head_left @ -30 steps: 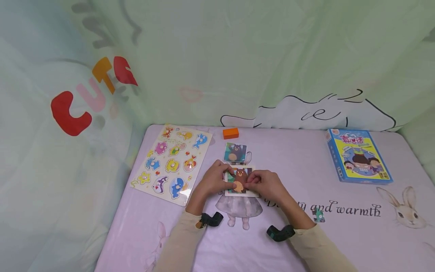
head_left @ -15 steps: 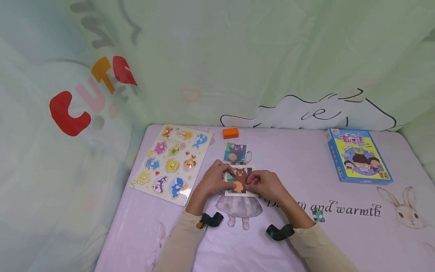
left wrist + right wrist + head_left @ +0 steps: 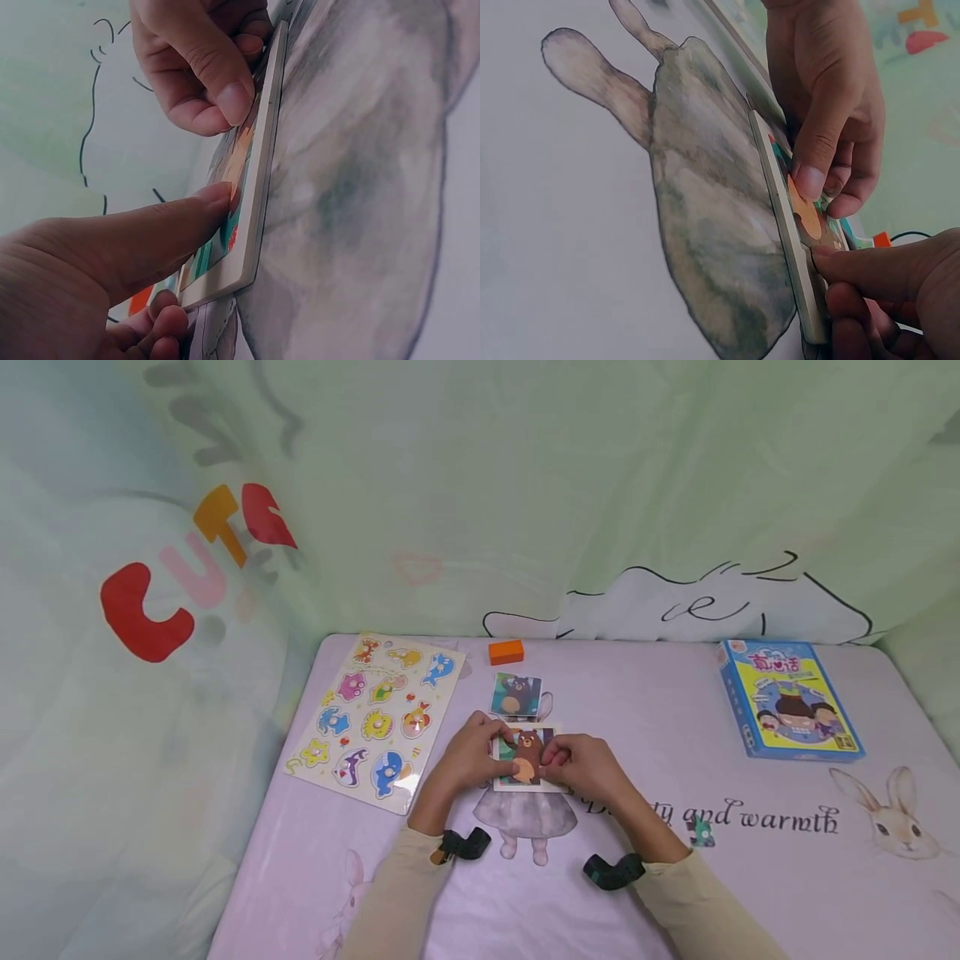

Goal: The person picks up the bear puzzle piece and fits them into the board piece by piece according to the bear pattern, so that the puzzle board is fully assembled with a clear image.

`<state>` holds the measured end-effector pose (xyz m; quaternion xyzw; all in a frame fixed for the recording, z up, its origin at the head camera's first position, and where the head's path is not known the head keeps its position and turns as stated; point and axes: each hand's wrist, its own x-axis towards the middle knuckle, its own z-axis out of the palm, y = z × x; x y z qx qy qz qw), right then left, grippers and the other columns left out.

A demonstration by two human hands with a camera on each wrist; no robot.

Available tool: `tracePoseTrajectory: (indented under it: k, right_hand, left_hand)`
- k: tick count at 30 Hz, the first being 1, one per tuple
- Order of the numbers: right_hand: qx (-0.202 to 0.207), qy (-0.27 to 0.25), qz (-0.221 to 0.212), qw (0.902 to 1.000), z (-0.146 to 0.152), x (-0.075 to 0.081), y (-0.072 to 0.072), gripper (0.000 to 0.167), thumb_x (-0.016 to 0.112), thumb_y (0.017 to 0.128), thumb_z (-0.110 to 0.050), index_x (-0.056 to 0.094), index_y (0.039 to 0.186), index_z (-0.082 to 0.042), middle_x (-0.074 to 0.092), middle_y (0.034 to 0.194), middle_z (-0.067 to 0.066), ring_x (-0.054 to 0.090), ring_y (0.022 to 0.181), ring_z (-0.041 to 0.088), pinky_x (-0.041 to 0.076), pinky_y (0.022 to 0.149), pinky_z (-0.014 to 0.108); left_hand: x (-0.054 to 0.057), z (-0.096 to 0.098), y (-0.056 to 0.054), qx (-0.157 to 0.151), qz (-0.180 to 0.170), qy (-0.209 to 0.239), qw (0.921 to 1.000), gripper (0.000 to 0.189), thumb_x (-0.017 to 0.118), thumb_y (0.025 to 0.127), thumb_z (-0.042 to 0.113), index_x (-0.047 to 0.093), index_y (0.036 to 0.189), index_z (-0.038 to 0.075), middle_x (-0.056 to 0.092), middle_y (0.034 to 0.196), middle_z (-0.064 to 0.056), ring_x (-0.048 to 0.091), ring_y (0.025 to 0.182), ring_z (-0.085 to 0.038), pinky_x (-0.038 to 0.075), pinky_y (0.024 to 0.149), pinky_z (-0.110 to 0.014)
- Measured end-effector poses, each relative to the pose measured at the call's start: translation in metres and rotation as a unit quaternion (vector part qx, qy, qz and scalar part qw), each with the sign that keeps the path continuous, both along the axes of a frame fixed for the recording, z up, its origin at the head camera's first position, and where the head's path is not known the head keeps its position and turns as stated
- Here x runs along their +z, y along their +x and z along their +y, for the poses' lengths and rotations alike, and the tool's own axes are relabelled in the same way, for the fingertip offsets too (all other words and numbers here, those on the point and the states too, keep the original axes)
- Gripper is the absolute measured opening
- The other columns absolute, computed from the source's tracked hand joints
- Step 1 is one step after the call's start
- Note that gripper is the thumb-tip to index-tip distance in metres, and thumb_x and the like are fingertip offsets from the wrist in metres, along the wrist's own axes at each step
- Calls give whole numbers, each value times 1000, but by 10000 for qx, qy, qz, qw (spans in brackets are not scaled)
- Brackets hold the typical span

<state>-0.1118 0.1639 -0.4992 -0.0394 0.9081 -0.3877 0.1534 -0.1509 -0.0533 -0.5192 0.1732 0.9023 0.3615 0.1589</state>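
A small framed jigsaw puzzle (image 3: 528, 787) with a brown bear picture lies on the cloth in front of me. My left hand (image 3: 474, 753) holds its left side, thumb on the picture and curled fingers at the edge. From the other side my right hand (image 3: 588, 766) pinches a puzzle piece (image 3: 814, 257) at the picture's right part, mostly covered by the fingers. The pale frame rim (image 3: 255, 225) shows along the near side in the left wrist view. Just beyond the puzzle lies a square bear picture card (image 3: 516, 695).
A knob puzzle board (image 3: 397, 710) with sea animals lies at the left. An orange block (image 3: 506, 652) sits at the back. At the right are a blue and yellow game box (image 3: 793, 702) and a small green loose piece (image 3: 702, 833) near the right forearm.
Both hands stay at the bear puzzle, with almost no movement of the fingers. The head view has shifted slightly.
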Motion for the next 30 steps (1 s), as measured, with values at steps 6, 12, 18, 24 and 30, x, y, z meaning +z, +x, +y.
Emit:
tracePoseTrajectory:
  k: [6,12,18,24,30]
  right_hand:
    - [-35,62,15,10000,-2,2,-1,13,80,84,-18,69,84,-11,62,73,1,53,67,16,41,61,31]
    - [-29,68,7,10000,-2,1,-1,12,80,84,-18,69,84,-12,62,73,0,53,66,15,41,61,31]
    - [14,75,37,10000,-2,1,-1,12,80,84,-17,69,83,-11,62,72,0,53,67,15,41,62,31]
    - [74,112,36,9999,-1,-1,-2,14,80,84,-19,69,83,-12,62,72,0,53,67,15,41,62,31]
    - [67,213,69,9997,-1,-3,-3,15,82,83,-20,68,82,-13,62,71,-1,53,67,15,41,62,30]
  left_hand:
    - [1,-1,0,22,9,3,10000,33,87,80,29,67,105,19,46,103,-3,48,89,-17,41,78,-29]
    - [1,-2,1,6,9,4,10000,34,87,80,29,67,106,18,46,103,-3,48,90,-17,41,79,-29]
    - [0,-1,2,54,2,-16,10000,37,89,77,31,66,104,19,46,103,-3,50,90,-17,42,79,-29]
    - [-1,2,3,129,-81,-102,9998,38,90,77,30,66,104,20,46,105,-2,50,93,-17,43,82,-29]
    - [-1,4,3,83,31,-161,9998,40,90,77,33,65,104,19,45,104,-2,50,92,-17,42,80,-28]
